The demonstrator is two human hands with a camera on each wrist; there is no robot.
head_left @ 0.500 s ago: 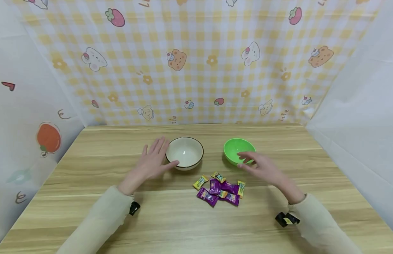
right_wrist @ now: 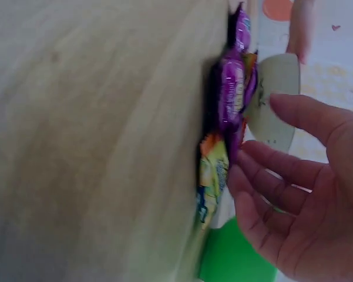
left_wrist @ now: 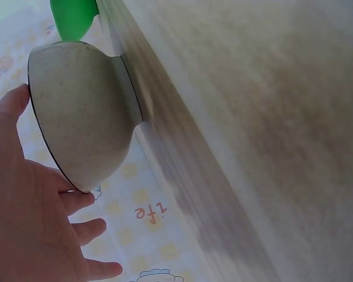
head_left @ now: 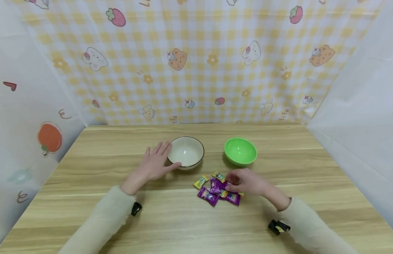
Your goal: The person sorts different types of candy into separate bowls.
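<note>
My left hand [head_left: 155, 164] touches the rim of the white, dark-rimmed bowl [head_left: 185, 152] from its left side, fingers spread and thumb at the front rim. In the left wrist view, the thumb and a finger of that hand [left_wrist: 29, 217] meet the edge of the bowl [left_wrist: 82, 111]. Over the right part of the candy pile, my right hand [head_left: 248, 182] has its fingers bent loosely, with a gap to the thumb. The right wrist view shows its fingertips beside a purple candy [right_wrist: 230, 91] and a yellow candy [right_wrist: 212, 176]; nothing is gripped.
The green bowl [head_left: 240, 151] stands behind my right hand, right of the white bowl. Another yellow candy [head_left: 201, 181] and a purple candy [head_left: 208, 196] lie at the pile's left on the wooden table [head_left: 171, 225]. A patterned cloth [head_left: 196, 81] hangs behind.
My right hand has moved from the green bowl's front edge down and left to the candies. My left hand has stayed at the white bowl, shifting very slightly.
</note>
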